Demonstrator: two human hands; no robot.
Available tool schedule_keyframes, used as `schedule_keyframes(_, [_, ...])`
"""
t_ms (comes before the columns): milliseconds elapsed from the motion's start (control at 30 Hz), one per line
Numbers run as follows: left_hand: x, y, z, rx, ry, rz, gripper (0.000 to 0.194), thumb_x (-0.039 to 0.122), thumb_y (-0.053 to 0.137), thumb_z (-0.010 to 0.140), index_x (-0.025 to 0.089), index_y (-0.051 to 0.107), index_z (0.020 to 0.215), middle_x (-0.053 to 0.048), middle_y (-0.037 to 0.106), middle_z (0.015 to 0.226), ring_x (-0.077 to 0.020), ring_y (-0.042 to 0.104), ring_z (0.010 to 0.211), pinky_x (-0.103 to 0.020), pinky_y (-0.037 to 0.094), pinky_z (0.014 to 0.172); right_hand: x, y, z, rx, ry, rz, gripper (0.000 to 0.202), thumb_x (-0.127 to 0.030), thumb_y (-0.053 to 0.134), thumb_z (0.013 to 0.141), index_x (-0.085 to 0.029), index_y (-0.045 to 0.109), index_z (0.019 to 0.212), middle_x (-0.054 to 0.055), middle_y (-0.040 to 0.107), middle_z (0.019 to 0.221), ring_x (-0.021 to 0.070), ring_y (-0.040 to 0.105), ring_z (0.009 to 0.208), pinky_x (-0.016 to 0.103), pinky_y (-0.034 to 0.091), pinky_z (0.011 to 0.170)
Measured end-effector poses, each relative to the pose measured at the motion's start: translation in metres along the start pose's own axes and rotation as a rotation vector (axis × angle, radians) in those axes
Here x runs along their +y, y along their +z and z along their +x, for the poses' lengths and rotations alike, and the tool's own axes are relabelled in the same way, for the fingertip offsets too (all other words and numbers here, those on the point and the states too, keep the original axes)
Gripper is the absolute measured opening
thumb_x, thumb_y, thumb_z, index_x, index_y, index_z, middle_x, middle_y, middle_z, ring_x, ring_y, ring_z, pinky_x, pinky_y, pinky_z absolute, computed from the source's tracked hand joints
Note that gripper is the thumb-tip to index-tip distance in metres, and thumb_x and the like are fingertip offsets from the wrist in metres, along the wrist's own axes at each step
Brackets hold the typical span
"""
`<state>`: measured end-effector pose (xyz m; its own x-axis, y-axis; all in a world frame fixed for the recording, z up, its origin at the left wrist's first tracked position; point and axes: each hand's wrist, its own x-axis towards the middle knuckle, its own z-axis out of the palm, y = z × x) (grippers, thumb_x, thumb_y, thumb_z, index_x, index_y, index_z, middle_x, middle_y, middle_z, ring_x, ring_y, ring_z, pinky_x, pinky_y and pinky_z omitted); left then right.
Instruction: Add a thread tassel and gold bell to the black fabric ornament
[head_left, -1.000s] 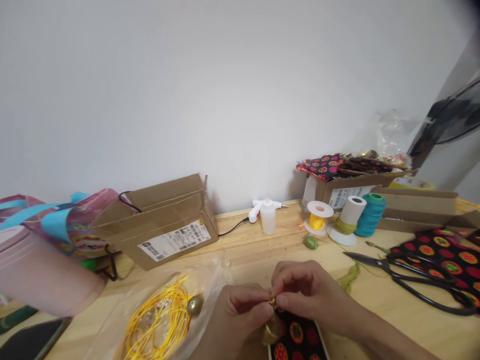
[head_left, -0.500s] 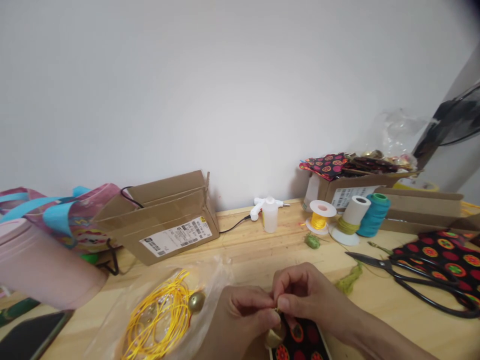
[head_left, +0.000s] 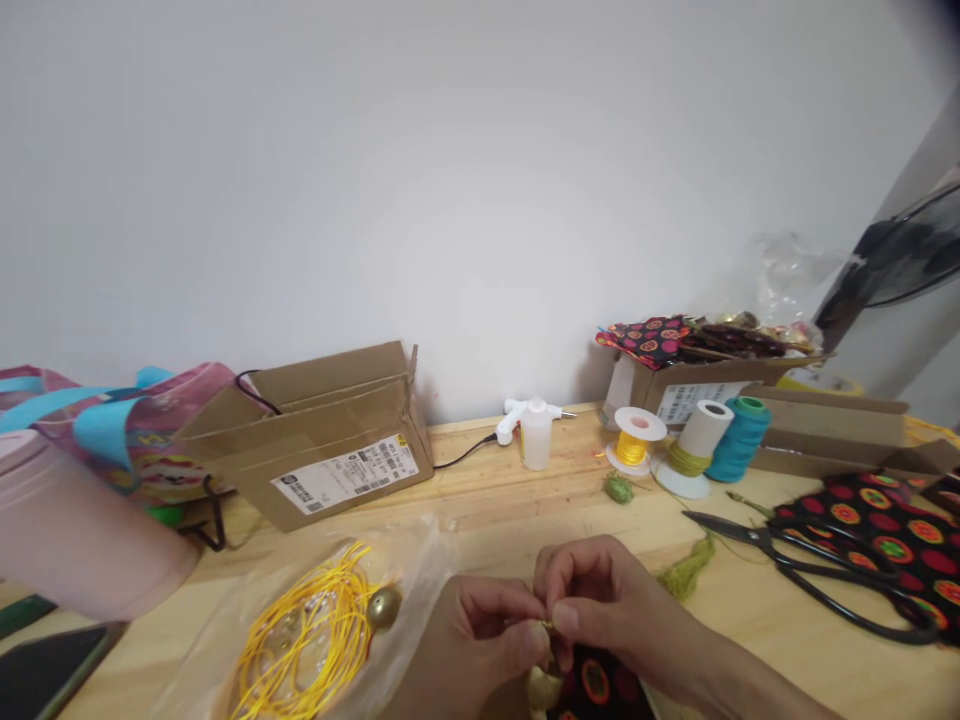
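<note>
My left hand (head_left: pixel 487 635) and my right hand (head_left: pixel 615 600) meet at the bottom centre, fingertips pinched together at the top of a brass-coloured bell (head_left: pixel 544 688). The bell hangs just below the fingers, partly hidden by them. Beneath it lies black fabric with red and orange round patterns (head_left: pixel 600 688). Left of my hands, yellow cords (head_left: pixel 307 640) rest on a clear plastic bag, with another round brass bell (head_left: pixel 384 607) at their right edge. A green thread tassel (head_left: pixel 688 568) lies beyond my right wrist.
Black scissors (head_left: pixel 817 570) lie at right beside patterned fabric. Thread spools (head_left: pixel 739 440), a small bottle (head_left: pixel 536 435) and a white glue gun (head_left: pixel 512 422) stand farther back. An open cardboard box (head_left: pixel 330 440), pink cup (head_left: pixel 90 530) and phone (head_left: pixel 52 670) are at left.
The view has shifted slightly, so most things appear a little farther left. Both hands keep their pinch at the bell's top, and the bell sits slightly lower in view.
</note>
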<state>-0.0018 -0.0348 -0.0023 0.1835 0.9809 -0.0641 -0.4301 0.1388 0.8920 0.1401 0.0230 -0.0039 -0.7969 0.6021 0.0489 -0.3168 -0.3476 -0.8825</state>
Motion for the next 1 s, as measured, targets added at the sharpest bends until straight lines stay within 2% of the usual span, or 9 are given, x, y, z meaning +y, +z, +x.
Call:
schedule_keyframes(167, [0.001,-0.005,0.0,-0.03,-0.029,0.073,0.018,0.032,0.071,0.061,0.014,0.072,0.061,-0.003,0.062,0.057,-0.0127,0.052,0.057,-0.026,0.038,0.059,-0.003,0.001,-0.001,-0.017,-0.012,-0.078,0.022,-0.03,0.068,0.067,-0.012,0.055,0.067,-0.001,0.054,0.063,0.0082,0.052,0.052,0.019,0.04,0.048])
schedule_keyframes(300, [0.0,-0.007,0.001,-0.026,-0.01,0.026,0.014,0.029,0.072,0.06,0.015,0.071,0.057,-0.001,0.057,0.051,-0.0101,0.047,0.05,-0.024,0.035,0.051,-0.008,0.005,-0.001,-0.019,-0.072,-0.16,0.024,-0.032,0.067,0.068,-0.012,0.053,0.065,-0.001,0.05,0.062,0.0082,0.049,0.054,0.02,0.036,0.05])
schedule_keyframes(467, [-0.005,-0.008,0.001,-0.027,0.024,-0.011,0.007,0.023,0.071,0.061,0.017,0.071,0.059,-0.001,0.058,0.053,-0.0101,0.047,0.05,-0.025,0.034,0.052,-0.012,0.011,-0.001,0.012,-0.114,-0.256,0.025,-0.036,0.064,0.07,-0.014,0.052,0.065,-0.002,0.048,0.062,0.0086,0.045,0.056,0.02,0.034,0.05])
schedule_keyframes(600, [-0.004,-0.008,0.0,-0.005,0.027,0.043,0.011,0.023,0.07,0.063,0.015,0.071,0.056,-0.001,0.057,0.052,-0.0104,0.047,0.051,-0.026,0.035,0.053,-0.011,0.012,-0.003,0.004,-0.137,-0.305,0.025,-0.037,0.06,0.073,-0.015,0.05,0.068,0.0,0.05,0.064,0.01,0.047,0.059,0.021,0.036,0.053])
schedule_keyframes(800, [-0.003,-0.009,-0.002,-0.005,0.007,0.061,0.01,0.023,0.07,0.062,0.015,0.071,0.057,-0.001,0.057,0.052,-0.011,0.048,0.053,-0.026,0.036,0.055,-0.008,0.009,-0.006,-0.008,-0.148,-0.431,0.023,-0.036,0.054,0.078,-0.015,0.048,0.071,-0.001,0.043,0.068,0.0088,0.04,0.058,0.021,0.032,0.051])
schedule_keyframes(1000, [-0.002,-0.011,-0.001,0.016,0.0,0.138,0.014,0.026,0.07,0.062,0.013,0.07,0.055,-0.001,0.056,0.05,-0.0112,0.047,0.051,-0.025,0.035,0.053,-0.01,0.008,-0.008,-0.003,-0.14,-0.534,0.022,-0.036,0.054,0.077,-0.016,0.048,0.072,-0.001,0.043,0.07,0.0086,0.04,0.056,0.02,0.033,0.047])
